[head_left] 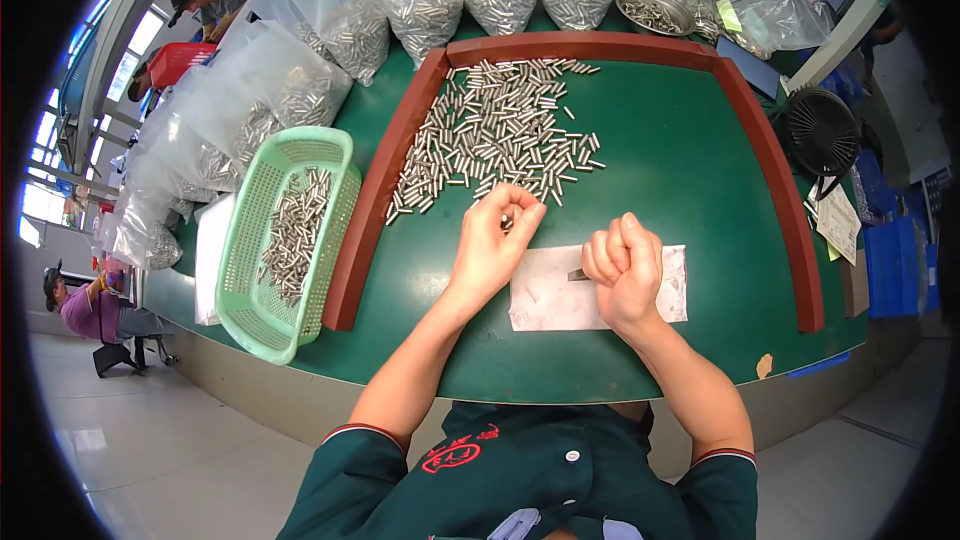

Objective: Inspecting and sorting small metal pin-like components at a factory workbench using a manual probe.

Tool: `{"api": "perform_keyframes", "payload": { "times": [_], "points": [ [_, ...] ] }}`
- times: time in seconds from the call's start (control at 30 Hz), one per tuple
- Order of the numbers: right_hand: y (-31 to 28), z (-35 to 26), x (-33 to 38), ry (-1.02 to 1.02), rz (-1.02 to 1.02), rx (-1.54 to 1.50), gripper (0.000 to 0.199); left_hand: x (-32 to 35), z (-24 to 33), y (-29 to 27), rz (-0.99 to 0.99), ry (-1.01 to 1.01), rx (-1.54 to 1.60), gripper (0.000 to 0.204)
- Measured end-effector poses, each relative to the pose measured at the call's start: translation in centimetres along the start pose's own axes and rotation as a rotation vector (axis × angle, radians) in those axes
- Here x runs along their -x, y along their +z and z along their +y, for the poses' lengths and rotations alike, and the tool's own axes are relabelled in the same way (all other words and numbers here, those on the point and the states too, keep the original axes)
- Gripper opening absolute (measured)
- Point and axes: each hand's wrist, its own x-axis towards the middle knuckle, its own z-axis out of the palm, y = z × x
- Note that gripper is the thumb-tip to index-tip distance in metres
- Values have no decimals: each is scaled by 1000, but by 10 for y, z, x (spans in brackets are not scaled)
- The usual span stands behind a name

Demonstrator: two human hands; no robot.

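A loose pile of short, shiny metal pins (500, 125) spreads over the far left of the green table. At the pile's near edge my left hand (485, 255) is closed, thumb and fingers curled round a metal pin (506, 224). My right hand (626, 270) makes a fist above a smudged white sheet (545, 305). A small dark metallic piece (577, 275) shows beside its fingers; whether the fist grips it or it lies on the sheet I cannot tell. What is inside the right fist is hidden.
Red-brown rails (590, 46) border the work area on three sides. Left of them stands a green basket (345, 205) with more pins. Several clear bags (425, 15) of pins line the back and left. A steel bowl (686, 22) and black fan (820, 132) are at right.
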Motion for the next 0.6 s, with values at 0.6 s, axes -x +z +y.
{"api": "perform_keyframes", "payload": {
  "times": [0.6],
  "points": [
    [1, -2, -3, 30, 39, -15, 43, 8, -1, -17, -313, -525, 907, 16]
  ]
}}
